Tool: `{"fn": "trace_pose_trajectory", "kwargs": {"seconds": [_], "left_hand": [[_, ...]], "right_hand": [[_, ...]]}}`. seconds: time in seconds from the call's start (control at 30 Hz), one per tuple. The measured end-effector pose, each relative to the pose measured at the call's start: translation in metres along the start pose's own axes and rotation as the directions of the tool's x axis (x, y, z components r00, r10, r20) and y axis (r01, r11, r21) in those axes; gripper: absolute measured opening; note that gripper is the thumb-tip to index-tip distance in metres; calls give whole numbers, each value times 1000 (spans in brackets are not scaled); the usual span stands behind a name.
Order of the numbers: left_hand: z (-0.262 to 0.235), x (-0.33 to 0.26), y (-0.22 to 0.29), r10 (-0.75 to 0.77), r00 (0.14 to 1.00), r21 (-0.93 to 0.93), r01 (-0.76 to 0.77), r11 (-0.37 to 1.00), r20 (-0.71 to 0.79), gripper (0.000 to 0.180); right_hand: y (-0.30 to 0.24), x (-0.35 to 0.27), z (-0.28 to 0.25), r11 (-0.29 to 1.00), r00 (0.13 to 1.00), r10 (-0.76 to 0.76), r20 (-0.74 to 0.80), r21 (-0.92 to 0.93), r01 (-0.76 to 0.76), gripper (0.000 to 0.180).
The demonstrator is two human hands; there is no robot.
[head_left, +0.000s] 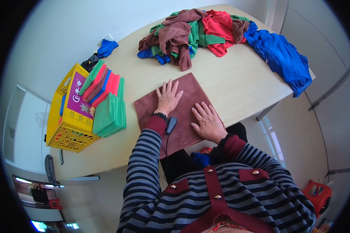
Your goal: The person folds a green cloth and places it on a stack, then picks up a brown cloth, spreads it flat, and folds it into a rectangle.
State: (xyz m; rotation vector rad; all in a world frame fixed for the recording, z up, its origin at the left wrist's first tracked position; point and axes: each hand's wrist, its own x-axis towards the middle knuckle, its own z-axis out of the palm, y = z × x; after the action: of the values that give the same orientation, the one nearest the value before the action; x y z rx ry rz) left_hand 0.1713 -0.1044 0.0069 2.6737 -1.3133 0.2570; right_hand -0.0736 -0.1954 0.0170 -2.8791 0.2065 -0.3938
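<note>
A brown cloth lies spread flat on the near part of the pale wooden table, its lower edge hanging slightly over the table's near rim. The person's left hand rests palm down on the upper left area of the cloth, fingers extended and slightly spread, gripping nothing. The right hand lies flat on the cloth's lower right area, fingers likewise extended and pressing down, nothing held. A dark band with a small black device sits at the left wrist (a thin cord runs down from it).

To the left of the cloth, near but apart, stands a stack of folded green cloths. Behind it, a yellow plastic crate lies tipped, with folded cloths in green, red, brown and blue standing on edge against it. At the far side of the table is a loose heap of unfolded cloths in brown, green, red and blue. A blue cloth drapes over the right table edge.
</note>
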Motion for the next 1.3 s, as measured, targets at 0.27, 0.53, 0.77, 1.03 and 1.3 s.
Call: {"fn": "trace_pose_trajectory", "kwargs": {"seconds": [0.27, 0.53, 0.77, 1.03, 1.3], "left_hand": [[-4, -69, -104, -350, 934, 128, 340, 932, 68, 63], [5, -109, -172, -405, 909, 83, 413, 907, -96, 62], [-23, -151, -35, -183, 982, -2, 183, 983, 37, 66], [-31, -218, -32, -194, 979, -41, 191, 981, -67, 61], [-35, -250, -42, -347, 936, -10, 347, 938, -55, 60]], "right_hand": [[-3, 0, 2, 1000, 999, -24, -26, -20, 24, 63], [-6, 3, 7, 998, 998, -52, -34, -22, 51, 62], [-1, 3, 13, 989, 1000, -23, -8, -146, 22, 61], [-6, 1, 13, 988, 1000, -15, 1, -155, 15, 62], [8, -1, 16, 985, 1000, -27, -16, -169, 24, 60]]}}
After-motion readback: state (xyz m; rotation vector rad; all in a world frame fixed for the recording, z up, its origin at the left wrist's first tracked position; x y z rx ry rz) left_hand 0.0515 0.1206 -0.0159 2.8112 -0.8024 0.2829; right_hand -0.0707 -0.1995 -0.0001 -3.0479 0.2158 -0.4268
